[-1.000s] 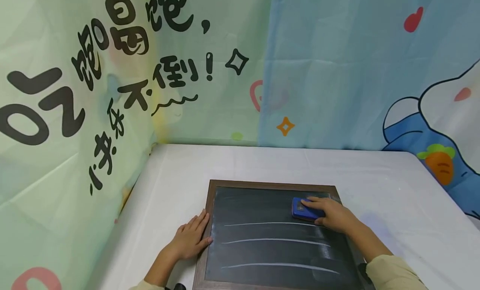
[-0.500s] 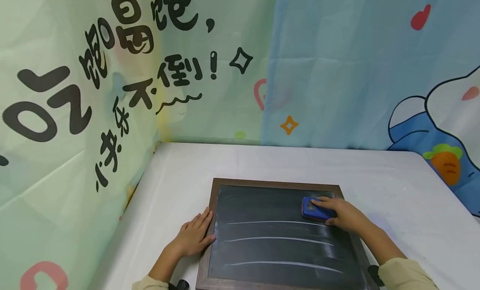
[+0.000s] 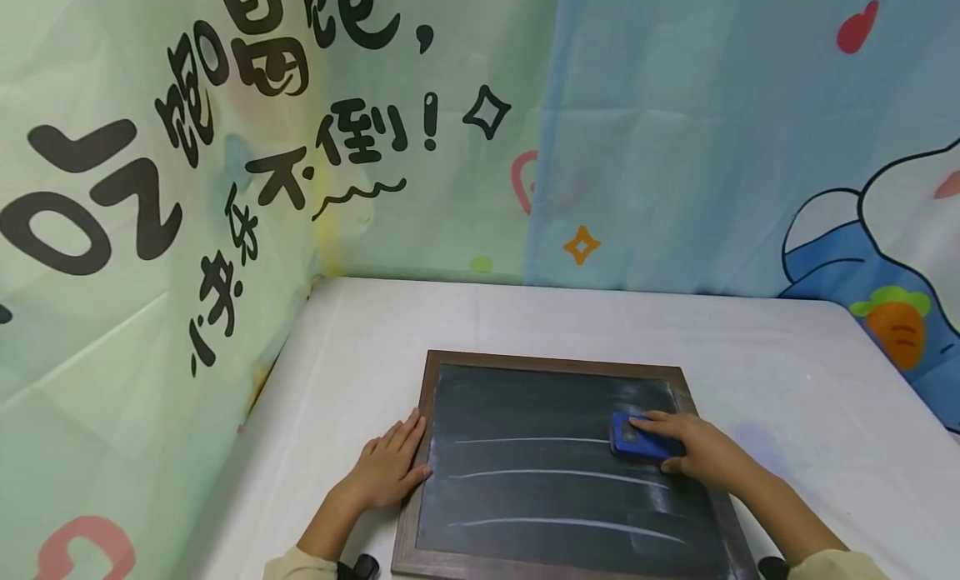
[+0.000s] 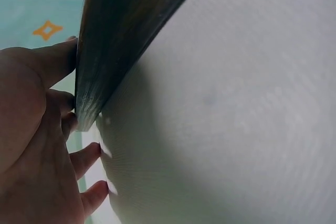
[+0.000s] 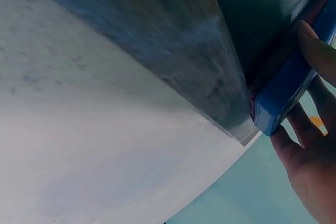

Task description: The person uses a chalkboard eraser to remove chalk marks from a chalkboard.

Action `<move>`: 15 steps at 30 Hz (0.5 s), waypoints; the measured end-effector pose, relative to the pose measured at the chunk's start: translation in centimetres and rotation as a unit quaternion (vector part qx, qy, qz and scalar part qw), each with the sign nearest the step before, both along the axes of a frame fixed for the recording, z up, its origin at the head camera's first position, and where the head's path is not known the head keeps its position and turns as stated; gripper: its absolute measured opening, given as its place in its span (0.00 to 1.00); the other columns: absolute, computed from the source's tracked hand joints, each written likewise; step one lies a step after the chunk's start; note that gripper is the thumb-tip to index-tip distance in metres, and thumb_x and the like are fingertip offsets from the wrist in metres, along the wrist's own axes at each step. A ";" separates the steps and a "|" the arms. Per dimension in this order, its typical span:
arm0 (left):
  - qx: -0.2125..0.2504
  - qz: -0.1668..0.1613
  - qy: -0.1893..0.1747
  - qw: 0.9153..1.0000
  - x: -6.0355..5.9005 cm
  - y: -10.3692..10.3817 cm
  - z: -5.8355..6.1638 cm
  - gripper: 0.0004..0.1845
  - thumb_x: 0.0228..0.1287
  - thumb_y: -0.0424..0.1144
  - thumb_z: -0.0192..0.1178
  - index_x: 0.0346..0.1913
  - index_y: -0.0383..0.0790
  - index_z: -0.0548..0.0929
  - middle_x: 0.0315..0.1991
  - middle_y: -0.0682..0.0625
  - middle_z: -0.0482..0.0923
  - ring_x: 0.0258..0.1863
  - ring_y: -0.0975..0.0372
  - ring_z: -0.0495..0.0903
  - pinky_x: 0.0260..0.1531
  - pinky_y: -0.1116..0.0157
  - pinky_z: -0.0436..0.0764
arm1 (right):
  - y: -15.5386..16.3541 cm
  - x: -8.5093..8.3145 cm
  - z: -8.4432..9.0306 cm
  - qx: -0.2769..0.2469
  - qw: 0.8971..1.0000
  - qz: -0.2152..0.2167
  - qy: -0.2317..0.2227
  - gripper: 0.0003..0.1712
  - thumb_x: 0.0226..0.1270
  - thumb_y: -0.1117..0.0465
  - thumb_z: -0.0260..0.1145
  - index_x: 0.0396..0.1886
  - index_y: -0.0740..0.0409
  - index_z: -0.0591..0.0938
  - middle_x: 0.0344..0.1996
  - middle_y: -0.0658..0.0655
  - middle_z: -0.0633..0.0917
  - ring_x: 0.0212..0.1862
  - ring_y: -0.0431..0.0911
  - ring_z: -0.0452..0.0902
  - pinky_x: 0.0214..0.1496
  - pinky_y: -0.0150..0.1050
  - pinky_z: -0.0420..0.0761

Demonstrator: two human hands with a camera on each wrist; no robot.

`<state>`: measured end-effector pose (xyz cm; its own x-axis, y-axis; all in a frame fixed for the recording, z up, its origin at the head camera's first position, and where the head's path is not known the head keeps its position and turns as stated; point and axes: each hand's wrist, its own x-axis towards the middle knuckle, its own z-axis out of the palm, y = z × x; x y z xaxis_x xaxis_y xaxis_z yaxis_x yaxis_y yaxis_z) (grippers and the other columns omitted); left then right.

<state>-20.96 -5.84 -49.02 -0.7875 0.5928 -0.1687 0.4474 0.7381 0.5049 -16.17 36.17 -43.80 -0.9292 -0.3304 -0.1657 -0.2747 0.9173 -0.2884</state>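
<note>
A small chalkboard (image 3: 525, 405) with a brown wooden frame (image 4: 113, 35) lies on the table, three white chalk lines (image 3: 547, 472) across its dark surface. My right hand (image 3: 697, 447) pinches a blue chalkboard eraser (image 3: 637, 447) between thumb and fingers, near the board's right side. The eraser's dark felt face (image 5: 283, 59) is against the board in the right wrist view. The top chalk line meets the eraser's left edge; whatever lies under the eraser is hidden. My left hand (image 3: 386, 467) rests with extended fingers along the frame's left side, thumb touching its edge.
A white cloth (image 3: 360, 330) covers the table under the board. Printed fabric backdrops (image 3: 652, 147) rise along the table's back and left sides. Pale chalk smears (image 3: 656, 488) show on the right part of the board.
The eraser in my right hand has moved rightward, then down toward me, onto the right end of the top chalk line. My left hand has stayed on the frame. The head view has shifted slightly.
</note>
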 end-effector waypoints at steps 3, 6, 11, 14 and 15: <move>0.001 -0.005 0.006 1.000 -0.2 -0.1 -0.2 0.35 0.68 0.49 0.47 0.69 0.32 0.52 0.72 0.40 0.46 0.68 0.43 0.53 0.58 0.41 0.58 | -0.1 0.4 0.0 -0.003 1.000 -0.002 0.008 0.35 0.43 0.63 0.73 0.57 0.60 0.75 0.54 0.70 0.75 0.52 0.69 0.70 0.49 0.61 0.70; 0.000 -0.008 0.004 1.000 -0.3 -0.2 -0.5 0.35 0.68 0.49 0.47 0.69 0.31 0.52 0.72 0.39 0.46 0.68 0.42 0.52 0.58 0.40 0.57 | -0.2 0.5 -0.1 -0.013 1.000 -0.005 0.014 0.35 0.44 0.63 0.73 0.57 0.59 0.75 0.54 0.69 0.75 0.52 0.68 0.70 0.49 0.61 0.70; -0.001 -0.009 -0.009 1.000 -0.5 -0.2 -0.5 0.35 0.68 0.51 0.46 0.70 0.32 0.51 0.72 0.40 0.45 0.69 0.43 0.51 0.59 0.41 0.56 | 0.0 0.3 -0.4 -0.021 1.000 -0.013 0.017 0.35 0.42 0.62 0.74 0.56 0.57 0.76 0.54 0.68 0.76 0.52 0.67 0.71 0.47 0.60 0.71; -0.005 -0.007 -0.017 1.000 -0.6 -0.2 -0.4 0.36 0.68 0.51 0.45 0.70 0.34 0.50 0.72 0.41 0.44 0.69 0.44 0.50 0.59 0.41 0.55 | -0.4 0.1 -0.5 -0.021 1.000 -0.015 0.013 0.35 0.41 0.61 0.74 0.56 0.57 0.77 0.54 0.68 0.76 0.51 0.66 0.71 0.46 0.59 0.72; -0.006 -0.006 -0.018 1.000 -0.6 -0.3 -0.4 0.36 0.68 0.51 0.45 0.70 0.34 0.50 0.72 0.41 0.44 0.69 0.44 0.50 0.59 0.41 0.55 | -0.7 0.0 -0.5 -0.020 1.000 -0.014 0.013 0.36 0.41 0.61 0.74 0.56 0.57 0.77 0.54 0.68 0.76 0.51 0.66 0.71 0.46 0.59 0.72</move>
<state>-21.60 -6.10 -49.44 -0.7736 0.5996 -0.2047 0.4375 0.7392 0.5121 -16.14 35.48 -44.34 -0.9421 -0.3097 -0.1284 -0.2566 0.9126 -0.3183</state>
